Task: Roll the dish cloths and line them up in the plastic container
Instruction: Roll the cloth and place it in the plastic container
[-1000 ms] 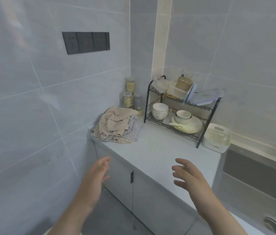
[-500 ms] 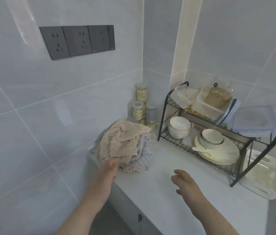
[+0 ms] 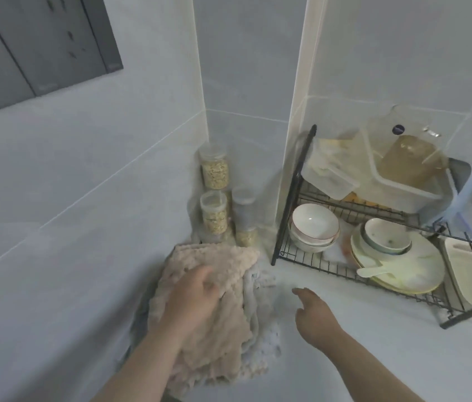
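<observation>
A pile of dish cloths lies on the white counter by the left wall, a beige one on top and grey ones under it. My left hand lies on the beige cloth, its fingers curled into the fabric. My right hand hovers just right of the pile over bare counter, fingers loosely bent and holding nothing. The white plastic container stands at the far right, partly behind the rack's wires.
A black wire dish rack holds bowls, plates and lidded boxes. Several jars of grain stand in the corner behind the pile. Dark wall sockets are at the upper left.
I have moved closer to the counter. My left hand went from the front edge of the pile onto the beige cloth. My right hand moved forward beside the pile.
</observation>
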`<action>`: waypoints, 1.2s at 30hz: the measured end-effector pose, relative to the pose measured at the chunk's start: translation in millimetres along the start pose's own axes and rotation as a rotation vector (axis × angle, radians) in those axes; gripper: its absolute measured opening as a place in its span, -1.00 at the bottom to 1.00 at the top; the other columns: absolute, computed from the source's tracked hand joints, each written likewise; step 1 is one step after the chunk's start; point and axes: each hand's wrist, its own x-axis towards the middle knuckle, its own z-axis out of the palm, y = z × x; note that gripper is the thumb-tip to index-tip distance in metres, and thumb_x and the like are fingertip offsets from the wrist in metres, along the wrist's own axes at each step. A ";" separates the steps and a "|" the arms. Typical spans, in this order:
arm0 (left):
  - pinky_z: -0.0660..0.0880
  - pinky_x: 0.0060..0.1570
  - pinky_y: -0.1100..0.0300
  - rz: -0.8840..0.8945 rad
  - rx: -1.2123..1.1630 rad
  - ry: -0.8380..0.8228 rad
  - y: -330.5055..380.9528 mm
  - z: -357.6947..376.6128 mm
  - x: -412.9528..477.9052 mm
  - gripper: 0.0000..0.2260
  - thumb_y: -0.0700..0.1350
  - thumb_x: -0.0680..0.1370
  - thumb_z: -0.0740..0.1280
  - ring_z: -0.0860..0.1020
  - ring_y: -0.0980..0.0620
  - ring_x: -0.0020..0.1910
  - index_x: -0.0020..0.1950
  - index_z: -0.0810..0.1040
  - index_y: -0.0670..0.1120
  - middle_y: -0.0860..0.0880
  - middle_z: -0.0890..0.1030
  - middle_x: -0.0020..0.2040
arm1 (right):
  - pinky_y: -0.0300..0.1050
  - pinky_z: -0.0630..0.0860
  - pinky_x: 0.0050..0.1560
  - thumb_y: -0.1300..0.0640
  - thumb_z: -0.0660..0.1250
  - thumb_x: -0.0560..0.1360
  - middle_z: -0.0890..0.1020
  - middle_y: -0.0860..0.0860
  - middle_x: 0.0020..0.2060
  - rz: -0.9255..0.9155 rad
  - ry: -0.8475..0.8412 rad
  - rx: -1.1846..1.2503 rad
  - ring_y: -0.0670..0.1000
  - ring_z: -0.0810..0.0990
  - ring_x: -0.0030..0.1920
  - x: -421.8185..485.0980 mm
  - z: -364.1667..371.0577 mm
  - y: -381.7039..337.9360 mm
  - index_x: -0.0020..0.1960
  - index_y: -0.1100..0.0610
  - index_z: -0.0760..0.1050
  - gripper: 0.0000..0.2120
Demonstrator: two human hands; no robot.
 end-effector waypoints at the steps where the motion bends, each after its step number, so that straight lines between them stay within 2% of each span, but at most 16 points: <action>1: 0.40 0.26 0.14 0.035 0.066 -0.041 -6.4 3.0 12.8 -0.58 0.01 0.52 0.31 0.47 0.11 0.25 0.39 0.41 0.08 0.09 0.49 0.32 | -0.01 0.20 0.45 0.26 0.07 0.51 0.18 0.03 0.51 -0.002 -0.002 -0.118 0.09 0.18 0.47 10.9 7.8 -1.9 0.51 0.00 0.16 -0.42; 3: 0.33 0.31 0.21 0.121 0.170 -0.125 -17.4 11.9 32.8 -0.49 0.08 0.48 0.36 0.39 0.11 0.33 0.42 0.38 0.05 0.11 0.43 0.36 | 0.07 0.14 0.46 0.19 0.06 0.50 0.09 0.01 0.52 0.014 -0.023 -0.278 0.12 0.09 0.50 27.9 21.3 -4.2 0.53 -0.07 0.05 -0.38; 5: 0.30 0.26 0.30 0.208 0.210 -0.151 -28.7 21.6 47.1 -0.45 0.10 0.43 0.40 0.39 0.13 0.31 0.39 0.42 0.02 0.11 0.44 0.33 | 0.12 0.14 0.44 0.02 0.07 0.49 0.11 -0.01 0.51 0.020 -0.001 -0.351 0.12 0.10 0.49 39.5 35.3 -4.2 0.51 -0.14 0.02 -0.40; 7: 0.29 0.14 0.38 0.263 0.169 -0.101 -38.9 29.3 55.6 -0.56 0.04 0.43 0.44 0.46 0.15 0.22 0.29 0.53 0.00 0.14 0.51 0.21 | 0.11 0.14 0.41 -0.12 0.07 0.45 0.17 -0.04 0.46 0.039 0.062 -0.405 0.11 0.13 0.46 46.1 46.5 -0.4 0.49 -0.18 0.03 -0.39; 10: 0.36 0.03 0.41 0.336 0.080 -0.013 -47.4 37.8 59.4 -0.78 -0.05 0.44 0.45 0.51 0.25 0.01 0.08 0.65 0.01 0.23 0.55 0.00 | 0.12 0.10 0.43 -0.17 0.03 0.47 0.17 -0.05 0.46 0.009 0.154 -0.458 0.11 0.13 0.47 49.9 58.4 10.4 0.48 -0.19 0.03 -0.41; 14: 0.31 -0.07 0.58 0.305 -0.038 -0.019 -51.7 38.8 58.4 -0.84 -0.11 0.50 0.39 0.49 0.42 -0.06 -0.04 0.64 0.16 0.31 0.55 -0.06 | 0.14 0.05 0.45 -0.19 0.03 0.50 0.17 -0.05 0.46 -0.010 0.175 -0.452 0.13 0.12 0.46 51.3 61.8 16.2 0.47 -0.19 0.05 -0.45; 16: 0.40 -0.17 0.39 0.223 -0.086 -0.010 -57.6 39.7 60.4 -0.87 -0.07 0.53 0.37 0.54 0.27 -0.22 -0.22 0.61 0.06 0.17 0.59 -0.21 | 0.15 0.05 0.43 -0.19 0.01 0.49 0.19 -0.05 0.43 -0.031 0.210 -0.444 0.13 0.15 0.44 50.3 66.4 19.5 0.45 -0.19 0.08 -0.47; 18: 0.30 -0.36 0.18 0.154 -0.131 0.035 -62.7 42.1 60.2 -0.68 -0.03 0.55 0.34 0.38 0.12 -0.47 -0.37 0.40 -0.09 0.05 0.42 -0.44 | 0.15 0.04 0.43 -0.19 -0.03 0.51 0.18 -0.05 0.44 -0.057 0.247 -0.445 0.13 0.13 0.44 49.8 71.4 24.5 0.45 -0.18 0.08 -0.49; 20: 0.20 -0.40 0.15 0.135 -0.178 0.086 -63.7 46.6 59.6 -0.63 -0.04 0.57 0.30 0.27 0.16 -0.52 -0.38 0.28 -0.06 0.12 0.30 -0.51 | 0.15 0.03 0.42 -0.18 -0.06 0.53 0.17 -0.03 0.44 -0.086 0.272 -0.466 0.14 0.12 0.44 49.3 74.8 28.5 0.46 -0.16 0.06 -0.49; 22: 0.21 -0.39 0.14 0.161 -0.184 0.138 -65.9 51.3 58.5 -0.64 -0.05 0.59 0.27 0.30 0.17 -0.49 -0.39 0.29 -0.04 0.14 0.34 -0.52 | 0.16 0.08 0.39 -0.18 -0.06 0.53 0.21 -0.01 0.41 -0.099 0.285 -0.490 0.16 0.16 0.41 48.8 75.3 28.2 0.44 -0.14 0.10 -0.52; 24: 0.32 -0.33 0.12 0.229 -0.188 0.175 -69.4 53.3 57.1 -0.73 -0.04 0.60 0.26 0.45 0.10 -0.38 -0.30 0.44 -0.03 0.13 0.50 -0.40 | 0.15 0.19 0.30 -0.16 -0.03 0.53 0.31 0.01 0.31 -0.084 0.286 -0.523 0.17 0.26 0.33 47.6 72.0 24.6 0.34 -0.09 0.22 -0.59; 26: 0.46 -0.15 0.08 0.282 -0.183 0.205 -75.0 53.6 56.9 -0.86 -0.01 0.57 0.26 0.59 0.06 -0.19 -0.06 0.58 -0.01 0.08 0.65 -0.18 | 0.14 0.27 0.22 -0.14 -0.01 0.53 0.37 0.04 0.22 -0.066 0.271 -0.562 0.17 0.32 0.26 45.9 69.3 18.1 0.25 -0.04 0.29 -0.63; 27: 0.49 -0.10 0.06 0.295 -0.181 0.226 -77.1 54.0 56.7 -0.84 0.00 0.55 0.27 0.61 0.02 -0.14 -0.01 0.59 -0.03 0.03 0.67 -0.14 | 0.15 0.29 0.21 -0.14 -0.01 0.53 0.38 0.04 0.21 -0.056 0.258 -0.579 0.17 0.33 0.24 44.5 68.7 15.2 0.25 -0.02 0.31 -0.63; 31: 0.43 -0.21 0.05 0.309 -0.201 0.267 -71.5 54.5 48.5 -0.74 -0.03 0.51 0.32 0.57 -0.17 -0.23 -0.12 0.54 -0.25 -0.22 0.62 -0.22 | 0.18 0.34 0.23 -0.08 0.04 0.50 0.38 0.06 0.23 -0.023 0.207 -0.579 0.18 0.31 0.27 38.7 65.3 9.0 0.32 -0.01 0.32 -0.58; 33: 0.34 -0.26 0.10 0.341 -0.292 0.252 -64.4 48.1 40.4 -0.63 0.05 0.40 0.34 0.47 -0.05 -0.32 -0.16 0.49 -0.30 -0.17 0.52 -0.34 | 0.10 0.38 0.23 -0.05 0.10 0.50 0.41 0.07 0.26 -0.074 0.170 -0.544 0.19 0.36 0.28 29.3 59.7 8.0 0.30 0.01 0.37 -0.60; 36: 0.40 -0.20 0.06 0.399 -0.447 0.229 -49.3 27.8 24.4 -0.55 0.09 0.28 0.37 0.47 -0.01 -0.27 -0.13 0.51 -0.31 -0.11 0.52 -0.29 | -0.08 0.46 0.15 0.01 0.14 0.57 0.46 0.04 0.32 -0.274 0.261 -0.332 0.11 0.48 0.22 -2.7 50.6 -3.1 0.33 0.08 0.41 -0.63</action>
